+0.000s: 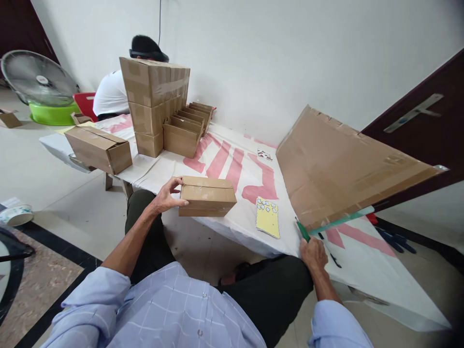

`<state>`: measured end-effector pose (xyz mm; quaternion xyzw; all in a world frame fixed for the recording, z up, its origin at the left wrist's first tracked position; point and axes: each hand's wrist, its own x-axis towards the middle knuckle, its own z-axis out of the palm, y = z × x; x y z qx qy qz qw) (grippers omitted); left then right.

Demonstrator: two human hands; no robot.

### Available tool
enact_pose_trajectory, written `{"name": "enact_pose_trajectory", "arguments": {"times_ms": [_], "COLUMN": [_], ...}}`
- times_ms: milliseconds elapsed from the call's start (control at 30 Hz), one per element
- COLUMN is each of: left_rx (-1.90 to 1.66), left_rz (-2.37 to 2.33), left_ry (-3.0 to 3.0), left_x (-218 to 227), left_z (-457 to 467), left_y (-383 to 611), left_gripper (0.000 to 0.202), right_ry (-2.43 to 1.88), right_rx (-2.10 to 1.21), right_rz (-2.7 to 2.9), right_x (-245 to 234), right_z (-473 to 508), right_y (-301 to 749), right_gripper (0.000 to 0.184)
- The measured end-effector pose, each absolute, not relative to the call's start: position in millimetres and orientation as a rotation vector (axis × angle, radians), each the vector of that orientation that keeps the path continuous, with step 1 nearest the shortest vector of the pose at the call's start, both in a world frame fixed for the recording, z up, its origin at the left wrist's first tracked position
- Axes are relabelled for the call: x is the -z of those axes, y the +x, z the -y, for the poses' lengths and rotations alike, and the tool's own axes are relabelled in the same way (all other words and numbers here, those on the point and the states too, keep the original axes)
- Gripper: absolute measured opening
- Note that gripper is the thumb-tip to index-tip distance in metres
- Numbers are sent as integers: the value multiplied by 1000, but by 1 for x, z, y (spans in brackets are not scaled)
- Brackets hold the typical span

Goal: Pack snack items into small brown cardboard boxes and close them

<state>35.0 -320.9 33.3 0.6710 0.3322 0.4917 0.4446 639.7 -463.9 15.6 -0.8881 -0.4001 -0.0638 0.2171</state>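
My left hand (166,197) grips the left end of a small closed cardboard box (208,195), thumb on the near side and fingers behind the top. The box sits at the table's front edge, its lid seam facing up. My right hand (313,254) is closed around a slim green tool (303,230) with a narrow tip; its exact kind is unclear. Between the hands lies a yellow card (267,218) with small pale shapes near its top. Beside my right hand, a thin black item (335,261) rests on the cloth.
A large cardboard carton (348,169) stands at the right. Stacked closed boxes (145,104) and a row of open boxes (181,137) occupy the back left. Another box (99,145) sits at the left table end. A person (112,94) sits behind the stack.
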Motion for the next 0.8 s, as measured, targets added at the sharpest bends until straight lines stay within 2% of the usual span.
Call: {"name": "enact_pose_trajectory", "arguments": {"times_ms": [133, 333, 467, 800], "left_rx": [-1233, -1235, -1227, -1252], "left_rz": [-826, -848, -842, -814], "left_ry": [1666, 1657, 1669, 1655], "left_x": [-31, -33, -35, -37], "left_z": [323, 328, 332, 337], "left_y": [36, 39, 41, 43], "left_gripper": [70, 68, 68, 68], "right_ry": [-2110, -1531, -1274, -1156], "right_rx": [310, -162, -337, -430], "right_rz": [1172, 1792, 2085, 2348], "right_x": [-38, -129, -175, -195], "right_z": [455, 416, 388, 351], "right_y": [602, 464, 385, 347], "right_gripper": [51, 41, 31, 29]}}
